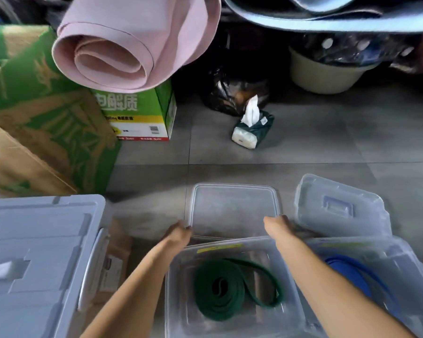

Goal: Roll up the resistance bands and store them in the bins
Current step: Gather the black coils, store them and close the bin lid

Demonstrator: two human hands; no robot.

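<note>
A rolled green resistance band (pixel 226 289) lies inside a clear plastic bin (pixel 178 276) right in front of me, one loop trailing loose to the right. A blue band (pixel 352 272) sits in a second clear bin (pixel 405 269) at the right. Beyond the green band's bin, a clear lid (pixel 232 206) is held at its near edge by both hands. My left hand (pixel 180 231) grips its near left corner. My right hand (pixel 277 225) grips its near right corner. Fingers of both hands are largely hidden under the lid's rim.
Another clear lid with a blue latch (pixel 340 206) lies at the right on the grey tiled floor. A large grey storage box lid (pixel 34 252) fills the left. Green cartons (pixel 47 113), a pink rolled mat (pixel 122 45), a tissue pack (pixel 252 128) and a black bag (pixel 232 91) stand further back.
</note>
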